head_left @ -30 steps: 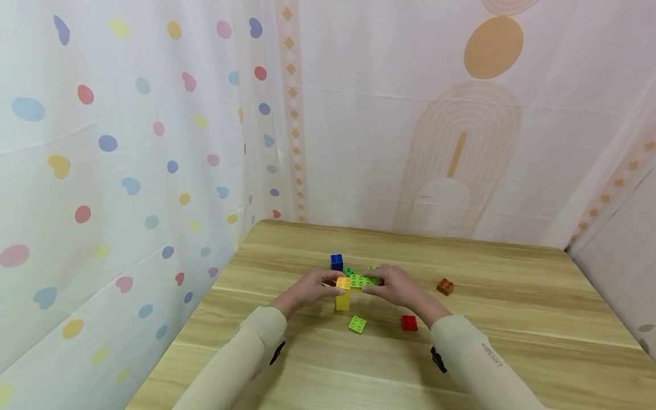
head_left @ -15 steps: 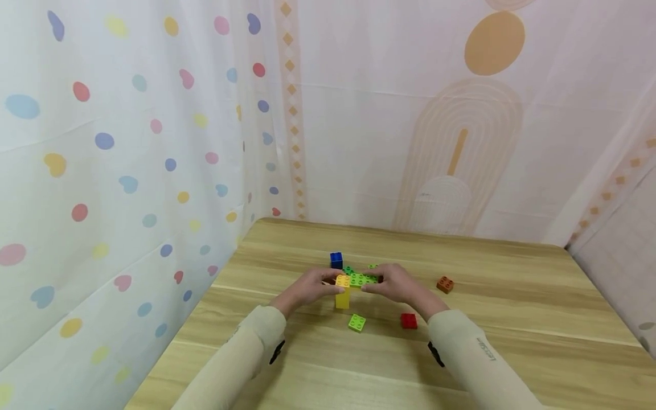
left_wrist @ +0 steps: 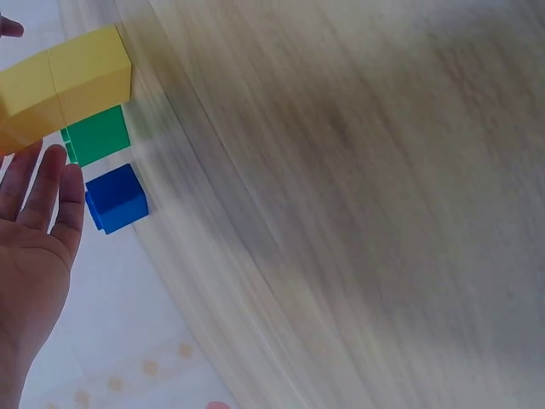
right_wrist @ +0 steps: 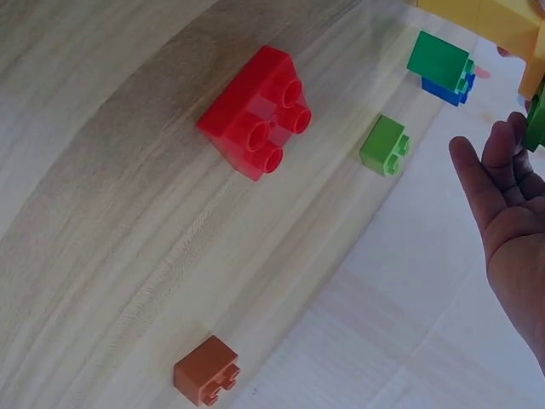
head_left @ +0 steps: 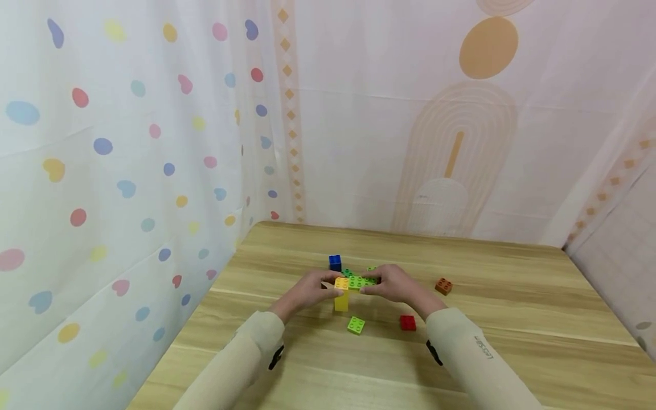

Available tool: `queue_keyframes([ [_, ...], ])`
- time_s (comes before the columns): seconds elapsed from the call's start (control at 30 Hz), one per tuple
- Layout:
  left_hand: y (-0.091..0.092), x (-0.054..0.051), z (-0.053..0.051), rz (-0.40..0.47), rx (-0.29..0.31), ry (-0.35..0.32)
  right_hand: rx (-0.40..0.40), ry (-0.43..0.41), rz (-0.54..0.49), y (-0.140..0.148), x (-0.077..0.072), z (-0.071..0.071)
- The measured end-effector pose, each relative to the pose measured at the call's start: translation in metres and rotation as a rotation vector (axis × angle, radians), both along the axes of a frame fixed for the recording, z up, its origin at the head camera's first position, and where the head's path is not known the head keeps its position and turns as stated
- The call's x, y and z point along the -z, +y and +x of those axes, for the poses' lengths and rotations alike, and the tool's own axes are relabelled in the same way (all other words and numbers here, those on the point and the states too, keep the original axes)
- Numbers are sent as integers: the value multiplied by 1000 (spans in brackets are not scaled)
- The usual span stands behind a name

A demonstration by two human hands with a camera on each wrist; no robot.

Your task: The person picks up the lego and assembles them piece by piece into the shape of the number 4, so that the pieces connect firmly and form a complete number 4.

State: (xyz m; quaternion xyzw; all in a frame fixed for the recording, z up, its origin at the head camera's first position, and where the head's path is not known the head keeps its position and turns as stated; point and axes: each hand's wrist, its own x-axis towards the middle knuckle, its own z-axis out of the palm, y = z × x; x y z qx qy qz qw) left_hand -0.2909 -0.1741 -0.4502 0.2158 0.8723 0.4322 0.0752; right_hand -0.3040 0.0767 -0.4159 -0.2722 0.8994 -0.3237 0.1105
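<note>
A stack of yellow building bricks (head_left: 341, 302) stands upright on the table, its top brick (head_left: 341, 283) more orange in the head view. My left hand (head_left: 310, 289) grips the top of this stack between thumb and fingers. A long light green brick (head_left: 356, 283) reaches to the right at the height of the top brick. My right hand (head_left: 393, 283) pinches its right end. Whether the green brick is pressed onto the stack is hidden. In the left wrist view the yellow stack (left_wrist: 89, 72) lies beyond the left fingers. The right wrist view catches only the edge of the green brick (right_wrist: 536, 123).
Behind the hands are a blue brick (head_left: 335, 262), a dark green brick (head_left: 347, 273) and a partly hidden green brick (head_left: 372, 268). Nearer lie a lime brick (head_left: 356, 325) and a red brick (head_left: 408, 323). A brown brick (head_left: 443, 286) is off to the right.
Both hands keep their hold on the yellow stack and the light green brick, with hardly any movement. The head view shifts slightly; the loose bricks stay put.
</note>
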Motion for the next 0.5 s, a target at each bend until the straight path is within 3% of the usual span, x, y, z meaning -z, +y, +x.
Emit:
queue_keyframes([
  [0.27,3,-2,5,13,111,128,-13,5,-10,1,0,-1],
  [0.37,4,-2,6,17,132,129,-13,-3,-6,1,0,-1],
  [0.5,6,-3,6,18,99,78,-16,12,5,1,0,-2],
])
